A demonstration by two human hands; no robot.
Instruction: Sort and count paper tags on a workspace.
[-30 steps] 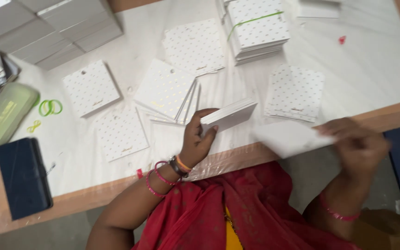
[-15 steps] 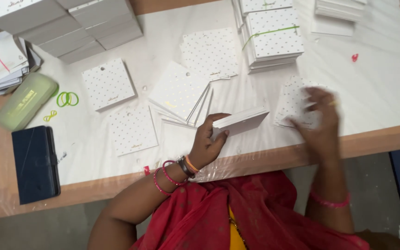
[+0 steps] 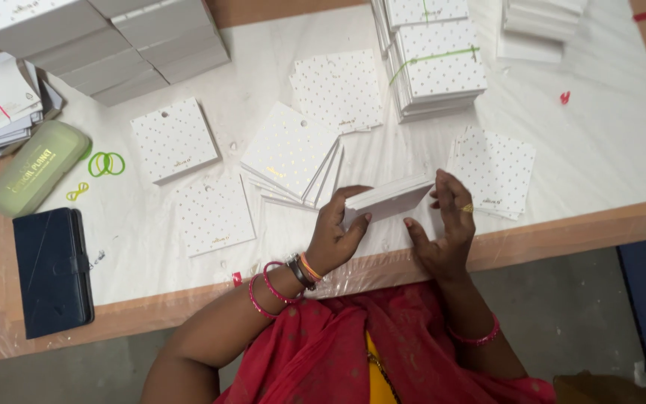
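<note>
Both hands hold a slim stack of white square cards [image 3: 389, 199] edge-up near the white tabletop's [image 3: 600, 127] wooden front edge. The left hand [image 3: 336, 233] pinches one end with its fingers; the right hand [image 3: 446, 228] steadies the other, fingers slightly spread. Dotted cards [image 3: 495, 170] lie just beside.

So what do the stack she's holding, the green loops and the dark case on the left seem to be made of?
The stack of cards, held between the left hand and right hand: thin matte white card, judging by crisp layered edges. The green loops: probably rubber bands, thin and limp. The dark case: likely navy leather or imitation, with a faint sheen; cannot tell which.
</note>
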